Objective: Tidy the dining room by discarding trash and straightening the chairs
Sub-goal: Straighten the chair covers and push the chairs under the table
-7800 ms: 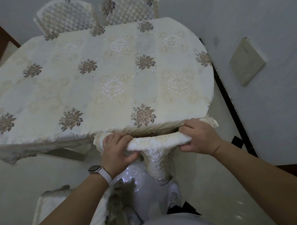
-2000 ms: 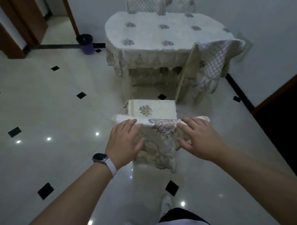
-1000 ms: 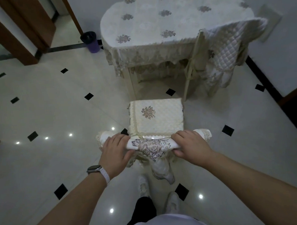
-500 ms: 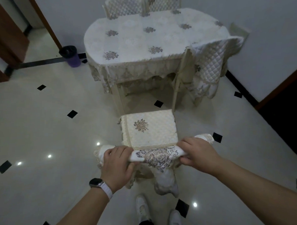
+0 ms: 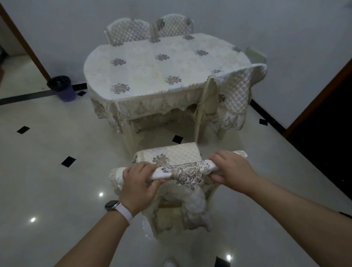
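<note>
Chair-straightening step: left hand (image 5: 139, 184) and right hand (image 5: 230, 171) are gripping the chair (image 5: 173, 153) by its covered top rail, fingers curled round it. It's standing near the table (image 5: 149, 74), seat facing it, not tucked in. Next is probably pushing it straight in, keeping it square.

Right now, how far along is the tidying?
Looks done: the two far chairs sit tucked against the table. In hand: left hand and right hand grip the near chair by its backrest; it stands apart from the table. Left: slide it in, probably straighten the angled right-side chair.
</note>
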### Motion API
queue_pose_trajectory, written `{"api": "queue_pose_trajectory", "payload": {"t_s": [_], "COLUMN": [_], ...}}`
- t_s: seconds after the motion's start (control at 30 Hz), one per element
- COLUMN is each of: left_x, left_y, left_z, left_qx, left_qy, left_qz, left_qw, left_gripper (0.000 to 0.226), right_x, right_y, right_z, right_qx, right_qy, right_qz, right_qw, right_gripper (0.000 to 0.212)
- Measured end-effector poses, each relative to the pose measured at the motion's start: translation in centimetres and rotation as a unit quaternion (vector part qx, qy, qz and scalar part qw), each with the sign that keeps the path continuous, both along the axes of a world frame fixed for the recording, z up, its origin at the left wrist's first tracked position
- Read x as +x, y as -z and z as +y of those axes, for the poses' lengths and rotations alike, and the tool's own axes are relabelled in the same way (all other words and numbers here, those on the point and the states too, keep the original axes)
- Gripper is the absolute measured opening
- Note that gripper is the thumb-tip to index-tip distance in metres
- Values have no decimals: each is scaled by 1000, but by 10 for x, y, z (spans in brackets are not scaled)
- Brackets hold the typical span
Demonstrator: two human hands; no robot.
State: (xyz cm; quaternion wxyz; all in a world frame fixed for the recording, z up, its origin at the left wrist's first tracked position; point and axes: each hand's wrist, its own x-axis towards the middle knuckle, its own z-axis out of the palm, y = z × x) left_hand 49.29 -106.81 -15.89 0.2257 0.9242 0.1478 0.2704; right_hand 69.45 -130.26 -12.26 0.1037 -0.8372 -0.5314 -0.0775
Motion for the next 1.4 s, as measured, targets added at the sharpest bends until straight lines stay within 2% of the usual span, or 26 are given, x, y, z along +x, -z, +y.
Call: {"api": "queue_pose_trajectory", "payload": {"t_s": [0.23,0.6,0.8,0.93,1.1,1.17,1.27,1.4], "left_x": [19,45,62,80,113,124,135,149], "left_y": [-12,-31,-41,-44,-50,-50,-47,-38], "left_z": [51,114,143,151,160,163,163,154], "left_qx": [-6,5,21,29,-7,23,61,57], "left_qy": [27,-10,-30,-37,-80,-78,-81,-106], "left_qz": [-15,19,64,59,72,85,82,59], "left_qw": [1000,1000,997,997,994,993,991,991], "left_gripper": [36,41,41,41,57,63,61,58], "right_x": [5,19,40,64,99,113,135,170], "right_y": [-2,-1,3,0,-7,-7,-8,-11], "right_z": [41,102,129,141,161,164,167,170], "right_qx": [26,90,132,159,168,177,201,213], "right_qy": [19,65,34,10,9,3,-18,-65], "right_qz": [19,72,43,24,27,20,6,-5], "right_qw": [999,991,990,987,985,984,979,975], "right_gripper": [40,43,38,38,38,39,39,38]}}
